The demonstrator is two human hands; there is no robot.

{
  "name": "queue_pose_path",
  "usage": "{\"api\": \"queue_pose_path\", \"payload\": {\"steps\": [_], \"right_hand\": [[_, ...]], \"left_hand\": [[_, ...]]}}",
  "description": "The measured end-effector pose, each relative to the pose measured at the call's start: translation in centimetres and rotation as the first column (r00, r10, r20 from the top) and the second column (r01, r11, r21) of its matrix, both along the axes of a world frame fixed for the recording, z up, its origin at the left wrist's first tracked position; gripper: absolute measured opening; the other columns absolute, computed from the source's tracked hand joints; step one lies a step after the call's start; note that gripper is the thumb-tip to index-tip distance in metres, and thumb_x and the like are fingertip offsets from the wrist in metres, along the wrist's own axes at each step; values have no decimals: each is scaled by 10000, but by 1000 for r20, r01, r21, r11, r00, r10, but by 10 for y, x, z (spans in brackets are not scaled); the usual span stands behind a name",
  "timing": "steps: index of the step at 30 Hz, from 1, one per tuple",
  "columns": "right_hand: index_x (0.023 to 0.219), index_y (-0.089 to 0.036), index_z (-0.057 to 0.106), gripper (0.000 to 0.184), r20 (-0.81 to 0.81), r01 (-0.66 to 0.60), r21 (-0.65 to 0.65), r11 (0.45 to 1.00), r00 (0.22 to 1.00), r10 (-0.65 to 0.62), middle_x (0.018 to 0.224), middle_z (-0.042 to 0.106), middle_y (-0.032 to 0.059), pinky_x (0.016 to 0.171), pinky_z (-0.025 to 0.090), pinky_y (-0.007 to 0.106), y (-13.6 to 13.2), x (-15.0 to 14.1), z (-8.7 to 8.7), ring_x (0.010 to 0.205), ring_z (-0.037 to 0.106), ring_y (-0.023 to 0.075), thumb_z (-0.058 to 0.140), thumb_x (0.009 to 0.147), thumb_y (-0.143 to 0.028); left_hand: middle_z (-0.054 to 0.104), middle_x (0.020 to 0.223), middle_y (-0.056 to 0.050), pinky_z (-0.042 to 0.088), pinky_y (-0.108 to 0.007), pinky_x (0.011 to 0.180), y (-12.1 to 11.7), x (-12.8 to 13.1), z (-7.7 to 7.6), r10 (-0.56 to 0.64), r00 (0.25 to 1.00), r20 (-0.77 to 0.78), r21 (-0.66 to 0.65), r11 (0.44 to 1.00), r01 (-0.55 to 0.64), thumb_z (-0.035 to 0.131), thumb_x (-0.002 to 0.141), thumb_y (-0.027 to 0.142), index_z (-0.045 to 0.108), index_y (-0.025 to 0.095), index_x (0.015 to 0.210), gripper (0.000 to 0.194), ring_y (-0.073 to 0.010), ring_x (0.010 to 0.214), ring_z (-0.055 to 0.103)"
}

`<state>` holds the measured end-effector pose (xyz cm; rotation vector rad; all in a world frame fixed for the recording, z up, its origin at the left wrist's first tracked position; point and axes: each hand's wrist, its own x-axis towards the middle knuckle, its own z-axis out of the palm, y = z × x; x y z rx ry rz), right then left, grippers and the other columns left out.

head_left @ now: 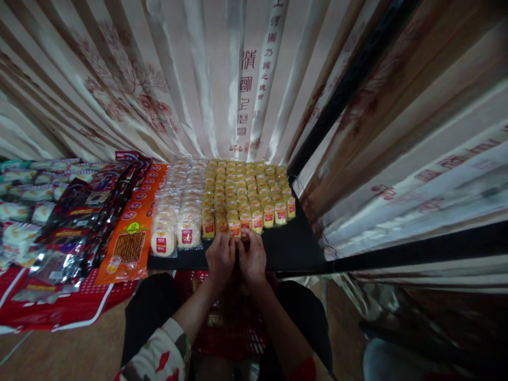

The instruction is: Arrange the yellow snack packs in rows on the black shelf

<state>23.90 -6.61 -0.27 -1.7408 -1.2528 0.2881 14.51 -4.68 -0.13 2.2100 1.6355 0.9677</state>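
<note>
Rows of small yellow snack packets (254,190) with red and white labels stand on a black shelf (293,243). At the front of these rows, my left hand (220,257) and my right hand (253,257) come close together. The fingers of both are pinched around the lower end of one yellow snack packet (234,226); the fingertips partly hide it. Just left of the yellow rows lie clear-wrapped round white crackers (189,230) in overlapping columns.
Farther left are orange snack bags (127,246), dark shiny packets (75,227) and white wrapped packets (18,211). A red basket (79,312) is at lower left, another red basket (226,338) between my knees. A printed curtain (214,79) hangs behind; a dark bar (349,79) crosses on the right.
</note>
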Motion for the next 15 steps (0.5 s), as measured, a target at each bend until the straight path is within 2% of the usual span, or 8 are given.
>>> {"api": "queue_pose_path", "payload": {"steps": [5,9,12,15], "right_hand": [[1029,-196,591,249,18,41,-20,999,999,-41,964,627,72,826,466,328,0,-3,-5,872,580,188,463,836,-287],[1061,-190,586,281,45,28,-13,1000,999,-27,1004,633,82,852,455,342,-1,-4,-6,926,578,199,431,849,-290],[1061,-182,585,294,16,30,10,999,999,-31,952,637,77,791,477,319,-2,-4,-3,841,590,182,439,854,-331],[1063,-162,572,317,-45,27,66,997,999,-24,903,641,77,718,499,295,-12,-4,0,758,595,162,429,866,-365]], "left_hand": [[629,933,-62,471,-233,777,-2,0,-4,-59,998,-7,11,998,59,364,936,264,605,174,1054,282,-142,853,594],[621,919,-55,471,-209,762,-2,-1,-7,-80,996,-40,6,997,80,355,939,266,631,190,1050,307,-126,826,590],[612,918,-53,478,-207,741,0,-2,-7,-71,997,-43,-18,997,70,357,930,266,630,193,1058,309,-127,811,590],[608,958,-62,487,-221,776,-3,-6,-4,-124,992,9,-10,992,125,341,922,238,599,185,1101,318,-139,860,596]]}}
